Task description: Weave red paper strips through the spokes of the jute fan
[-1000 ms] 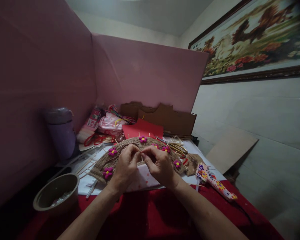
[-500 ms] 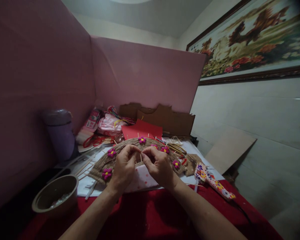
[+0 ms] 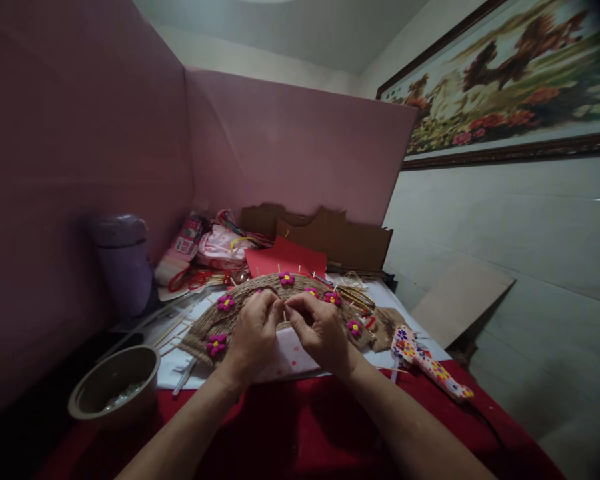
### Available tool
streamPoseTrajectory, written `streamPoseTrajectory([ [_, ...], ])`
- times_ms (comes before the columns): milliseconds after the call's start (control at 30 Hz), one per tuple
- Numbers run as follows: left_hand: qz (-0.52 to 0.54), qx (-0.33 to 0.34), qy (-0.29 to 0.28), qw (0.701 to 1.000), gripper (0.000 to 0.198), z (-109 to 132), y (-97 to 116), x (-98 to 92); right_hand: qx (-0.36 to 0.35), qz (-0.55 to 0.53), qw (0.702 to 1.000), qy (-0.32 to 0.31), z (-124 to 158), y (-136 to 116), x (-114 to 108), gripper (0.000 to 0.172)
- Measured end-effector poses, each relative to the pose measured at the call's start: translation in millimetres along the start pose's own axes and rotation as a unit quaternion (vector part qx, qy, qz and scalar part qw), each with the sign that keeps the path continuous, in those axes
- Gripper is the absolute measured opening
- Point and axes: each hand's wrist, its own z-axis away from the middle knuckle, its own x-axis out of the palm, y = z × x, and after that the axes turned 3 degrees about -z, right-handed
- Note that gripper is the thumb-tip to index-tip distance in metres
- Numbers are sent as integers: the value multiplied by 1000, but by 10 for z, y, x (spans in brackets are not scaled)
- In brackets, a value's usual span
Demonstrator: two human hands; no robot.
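A fan-shaped piece wound with brown cord [image 3: 200,339] carries magenta flowers with yellow centres, and thin sticks poke out around its edge. Over its lower middle, my left hand [image 3: 254,333] is pinched closed. My right hand [image 3: 323,332] is closed too, its thumb and forefinger meeting the left fingertips. What the fingertips hold is too small to make out. A short pale stick [image 3: 285,316] shows between the hands. Below them lies a white cloth with pink dots [image 3: 294,357].
A brown bowl [image 3: 83,399] with clear pieces stands at the left, a purple cup [image 3: 127,277] behind it. A floral glue gun [image 3: 433,369] lies at the right. Red paper [image 3: 290,255] and cardboard [image 3: 340,240] are at the back.
My left hand has turned slightly, its fingers more bunched against the right fingertips. The whole view has shifted a little; the right hand keeps nearly the same pose.
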Motion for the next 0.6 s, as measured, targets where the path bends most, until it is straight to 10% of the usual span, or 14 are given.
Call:
streamPoseTrajectory([
  [600, 49, -29, 25, 998, 8, 6, 30, -4, 36, 9, 999, -19, -28, 7, -43, 14],
])
